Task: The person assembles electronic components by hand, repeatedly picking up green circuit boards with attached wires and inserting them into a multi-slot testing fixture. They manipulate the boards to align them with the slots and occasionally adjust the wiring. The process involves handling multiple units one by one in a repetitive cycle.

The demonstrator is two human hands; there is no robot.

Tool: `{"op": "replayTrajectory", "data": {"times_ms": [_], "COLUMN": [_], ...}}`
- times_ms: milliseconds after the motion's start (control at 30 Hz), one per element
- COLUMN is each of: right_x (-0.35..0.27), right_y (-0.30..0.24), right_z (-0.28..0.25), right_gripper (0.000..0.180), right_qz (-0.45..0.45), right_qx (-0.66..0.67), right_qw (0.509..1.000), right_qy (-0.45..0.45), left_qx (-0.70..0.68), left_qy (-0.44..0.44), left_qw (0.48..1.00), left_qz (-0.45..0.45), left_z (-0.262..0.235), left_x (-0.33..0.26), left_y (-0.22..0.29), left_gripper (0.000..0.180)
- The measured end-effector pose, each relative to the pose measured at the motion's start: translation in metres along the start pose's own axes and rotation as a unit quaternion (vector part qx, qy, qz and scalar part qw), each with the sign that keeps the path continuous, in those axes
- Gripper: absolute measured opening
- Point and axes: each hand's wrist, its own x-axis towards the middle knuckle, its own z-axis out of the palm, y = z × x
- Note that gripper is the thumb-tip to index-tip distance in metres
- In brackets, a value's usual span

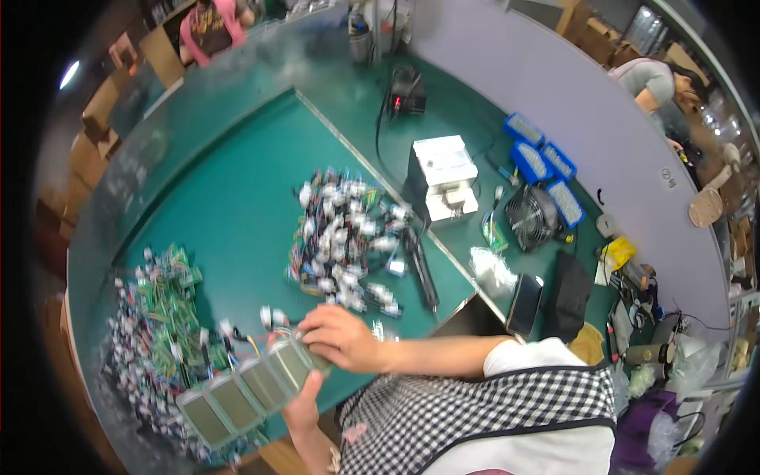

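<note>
A row of several grey rectangular display modules (235, 402) with pale green edges slants across the lower left, above the bench. My left hand (304, 402) grips the right end of the row from below, thumb up against the last panel. Over that same end, my right hand (342, 339) has its fingers bent onto the top edge; what the fingertips pinch is partly hidden. Short wires with white connectors (273, 317) stick out along the modules' upper edge. Behind and left of them lies a heap of green circuit boards (170, 305) with wires and white plugs.
A pile of white-plugged cables (344, 237) lies mid-bench beside a black pen-shaped power tool (420, 269). Farther right are a white boxy device (446, 166), blue packs (530, 161), a round fan (532, 218) and a phone (525, 305). A lilac partition (507, 59) borders the bench.
</note>
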Motion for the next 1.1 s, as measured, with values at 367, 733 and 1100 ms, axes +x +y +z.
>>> {"op": "replayTrajectory", "data": {"times_ms": [367, 733, 1100], "right_x": [0.007, 0.006, 0.037], "right_y": [0.0, -0.011, 0.0], "right_z": [0.006, 0.004, -0.011], "right_gripper": [0.029, 0.022, 0.041], "right_qz": [-0.028, 0.049, 0.207], "right_qx": [-0.021, -0.035, -0.023], "right_qw": [0.999, 0.998, 0.955], "right_qy": [-0.018, -0.003, -0.209], "left_qx": [-0.035, -0.046, 0.04], "left_qy": [0.006, -0.005, -0.031], "left_qw": [0.999, 0.998, 0.997], "left_qz": [0.024, 0.044, 0.056], "left_z": [0.0, -0.003, -0.007], "left_x": [0.002, 0.004, -0.005], "left_y": [-0.001, -0.001, -0.001], "left_gripper": [0.087, 0.086, 0.085]}}
